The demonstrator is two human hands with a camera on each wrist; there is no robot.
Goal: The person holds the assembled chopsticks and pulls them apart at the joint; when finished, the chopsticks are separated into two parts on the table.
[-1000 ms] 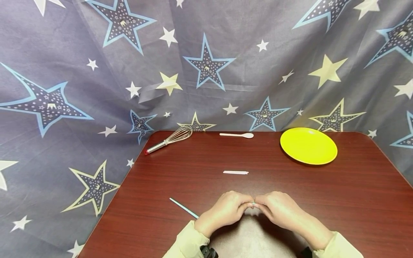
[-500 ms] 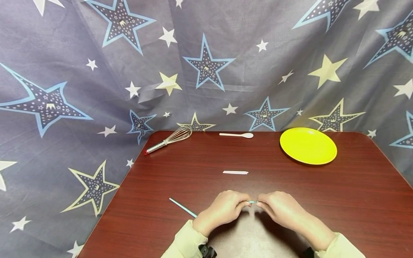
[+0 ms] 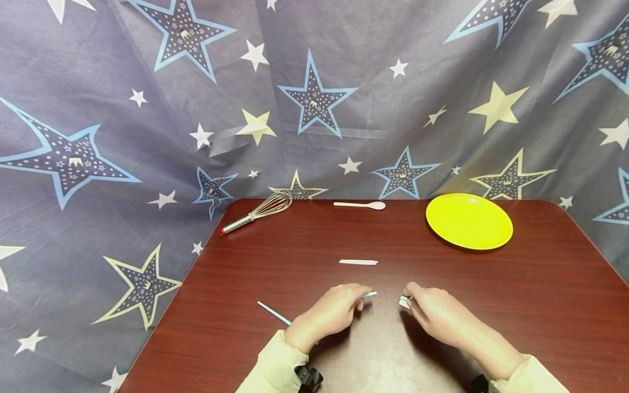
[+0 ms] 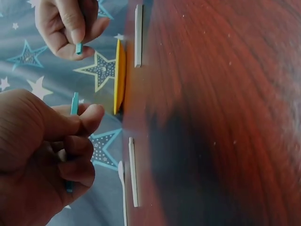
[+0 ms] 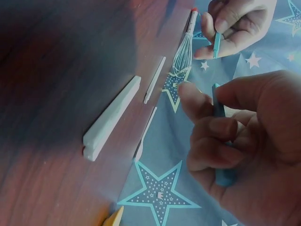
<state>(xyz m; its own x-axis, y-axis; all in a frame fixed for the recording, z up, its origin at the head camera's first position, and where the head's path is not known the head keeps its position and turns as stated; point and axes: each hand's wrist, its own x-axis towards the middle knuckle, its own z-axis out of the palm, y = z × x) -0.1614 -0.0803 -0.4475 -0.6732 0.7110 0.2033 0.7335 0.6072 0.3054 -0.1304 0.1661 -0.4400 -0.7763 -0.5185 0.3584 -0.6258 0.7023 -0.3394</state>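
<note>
Drawn apart since half a second ago, the person's left hand (image 3: pixel 339 308) and right hand (image 3: pixel 437 311) leave a clear gap where their fingertips nearly met over a bit of teal. Each now has its own piece: the left pinches a short, slim teal stick (image 4: pixel 75 104) between thumb and fingers, its tip poking out towards the other hand, while the right, fingers curled in close, grips a matching teal rod (image 5: pixel 219 106). So I'd judge that the two pieces are now separate, though I can't tell whether they were ever joined. Beside the left forearm a thin light-blue stick (image 3: pixel 273 312) lies on the glossy red-brown wooden table (image 3: pixel 540 305), its near end hidden by the arm, as before. Under the right hand, a pair of chunky white bars (image 5: pixel 112 118) rests side by side; one end now peeks out past the fingers, where earlier the hand covered it. Farther on, the slim pale-pink sticks (image 3: pixel 358 262) haven't budged. Along the back edge, the silver wire whisk with a red-tipped handle (image 3: pixel 253 216), white plastic spoon (image 3: pixel 361 205) and round bright-yellow plate (image 3: pixel 469 221) sit unchanged before the grey star-printed curtain (image 3: pixel 162 136).
</note>
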